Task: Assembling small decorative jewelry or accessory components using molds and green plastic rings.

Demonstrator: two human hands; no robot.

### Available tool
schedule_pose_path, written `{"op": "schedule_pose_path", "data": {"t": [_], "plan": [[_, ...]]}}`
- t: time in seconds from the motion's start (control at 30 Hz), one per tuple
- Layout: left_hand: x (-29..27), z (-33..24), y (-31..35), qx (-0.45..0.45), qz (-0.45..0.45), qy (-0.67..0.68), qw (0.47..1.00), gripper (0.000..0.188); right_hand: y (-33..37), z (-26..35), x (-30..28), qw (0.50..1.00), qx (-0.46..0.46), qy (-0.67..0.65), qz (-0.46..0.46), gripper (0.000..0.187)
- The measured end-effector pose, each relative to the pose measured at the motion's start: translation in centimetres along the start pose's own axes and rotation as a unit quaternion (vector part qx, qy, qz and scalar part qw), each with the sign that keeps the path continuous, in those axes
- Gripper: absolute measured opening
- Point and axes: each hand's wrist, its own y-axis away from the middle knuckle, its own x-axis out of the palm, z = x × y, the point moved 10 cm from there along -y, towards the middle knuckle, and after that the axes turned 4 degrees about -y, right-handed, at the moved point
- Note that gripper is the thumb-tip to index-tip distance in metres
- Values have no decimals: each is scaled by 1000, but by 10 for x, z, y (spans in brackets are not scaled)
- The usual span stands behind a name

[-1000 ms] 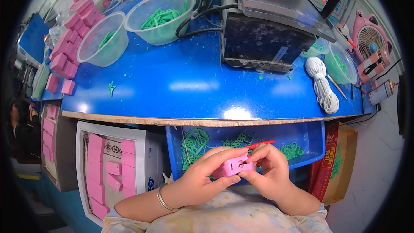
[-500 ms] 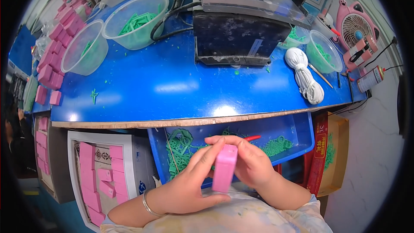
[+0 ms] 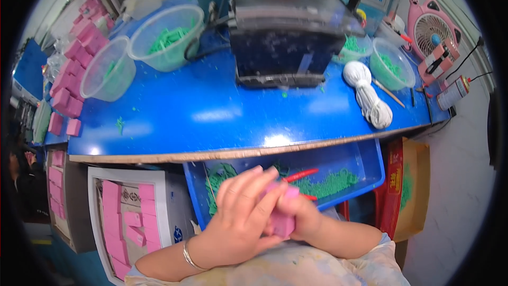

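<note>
Both hands at lap level, below bench edge. Left hand [image 3: 241,217] wraps over a pink block [image 3: 283,221], right hand [image 3: 301,217] pinches it from the far side; both closed on it. Block looks light, stiff, smooth-faced; best held by its flat sides, prob. not fragile. Just beyond: blue tray [image 3: 370,161] w/ green bits and red-handled tool [image 3: 300,175]. Further: blue bench [image 3: 211,111], clear bowls [image 3: 166,37], dark machine [image 3: 286,37].
</note>
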Motion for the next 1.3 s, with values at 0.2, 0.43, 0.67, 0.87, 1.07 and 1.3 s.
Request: {"op": "schedule_pose_path", "data": {"t": [0.2,0.43,0.67,0.87,1.07,1.3], "plan": [[-57,22,-1,-22,-170,1,985,76,-29,104,18,957,-175,221,-73,49],[-47,87,9,-253,-211,733,596,73,-48,240,31,949,-184,232,-110,50],[-121,83,38,-218,-372,240,870,98,8,143,50,990,-86,66,87,52],[-116,-5,-47,12,-161,-195,967,91,31,67,31,987,141,73,16,66],[-47,76,-72,-120,60,-19,991,80,53,23,21,968,251,5,22,64],[-91,34,-43,4,-205,-38,978,77,54,27,14,982,191,14,-6,60]]}}
